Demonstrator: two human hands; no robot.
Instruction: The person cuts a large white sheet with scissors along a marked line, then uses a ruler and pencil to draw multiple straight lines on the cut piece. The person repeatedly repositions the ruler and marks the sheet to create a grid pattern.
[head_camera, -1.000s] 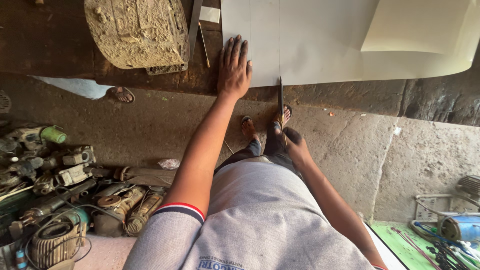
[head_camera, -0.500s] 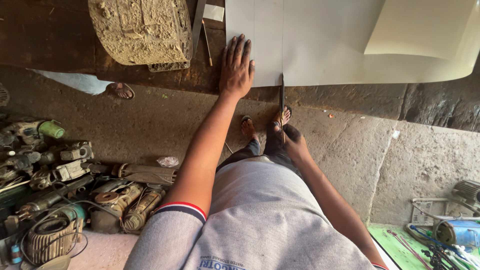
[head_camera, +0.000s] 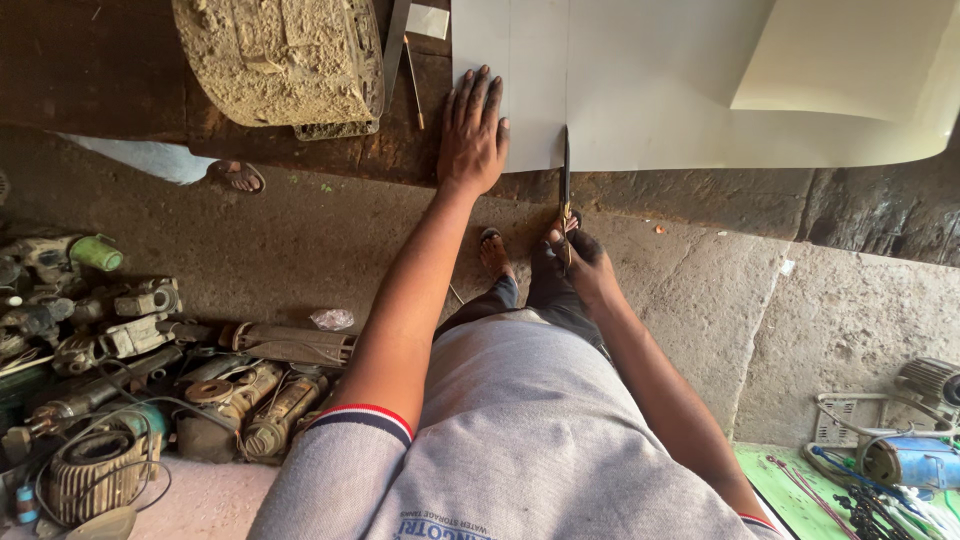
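From the head camera, looking straight down, a large pale sheet (head_camera: 700, 90) lies on a dark wooden workbench (head_camera: 100, 70), its near edge overhanging the bench slightly and its far right corner curling up. The left hand (head_camera: 473, 135) lies flat with fingers spread wide, palm pressing the sheet's left strip down just beside a faint straight line that runs away from the near edge. The right hand (head_camera: 580, 255) is closed around the handles of a pair of shears (head_camera: 566, 180), whose blades point away from the body and have entered the sheet at its near edge, on that line. The blades look nearly closed, though the gap is too thin to judge surely.

The step in hand appears to be the start of a long straight cut, with only a short slit made and most of the line uncut. The next move, as I judge it, calls for reopening the blades, pushing them farther along the line, and keeping the left palm firm so the strip does not lift or drift.

On the bench to the left sits a dusty rounded block (head_camera: 280, 60) with a pencil (head_camera: 413, 70) just beside it. On the stone floor at left lies a heap of old power tools (head_camera: 130, 370).
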